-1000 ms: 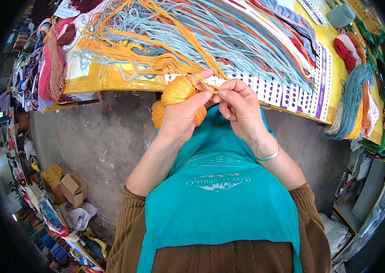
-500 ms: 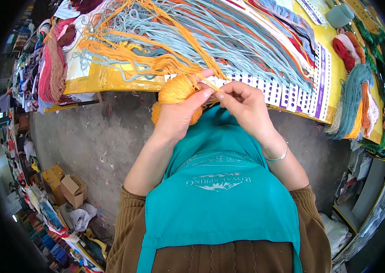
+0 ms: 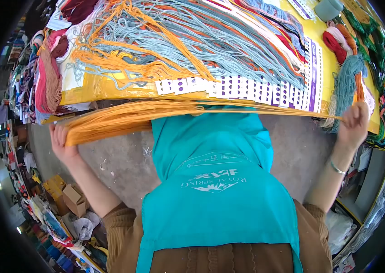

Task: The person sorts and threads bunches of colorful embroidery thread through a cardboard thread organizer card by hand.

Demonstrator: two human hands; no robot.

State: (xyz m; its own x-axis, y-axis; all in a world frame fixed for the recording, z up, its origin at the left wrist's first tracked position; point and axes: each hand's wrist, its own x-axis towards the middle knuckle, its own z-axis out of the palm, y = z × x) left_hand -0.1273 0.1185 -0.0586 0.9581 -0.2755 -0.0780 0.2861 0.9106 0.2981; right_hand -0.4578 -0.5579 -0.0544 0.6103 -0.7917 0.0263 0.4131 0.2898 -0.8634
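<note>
A thick skein of orange thread (image 3: pixel 129 115) is stretched sideways in front of the table edge, above my teal apron. My left hand (image 3: pixel 64 140) is closed around the skein's looped end at the far left. A few strands run out of the skein's other end, near the middle, to my right hand (image 3: pixel 355 123), whose fingers are closed on them at the far right. On the table lie long light-blue threads (image 3: pixel 201 48) with orange ones (image 3: pixel 129 66) across them. White cards with punched holes (image 3: pixel 238 86) line the front edge.
The yellow-covered table (image 3: pixel 97 88) spans the front. Pink and tan skeins (image 3: pixel 49 84) hang at its left corner, blue-green ones (image 3: pixel 349 82) at its right. A grey-green cup (image 3: pixel 329 9) stands at the back right. Cardboard boxes (image 3: pixel 75 199) sit on the floor at left.
My hands have moved from close together at the middle to far apart. The bunched orange skein is now drawn out long, with strands pulled taut to the right.
</note>
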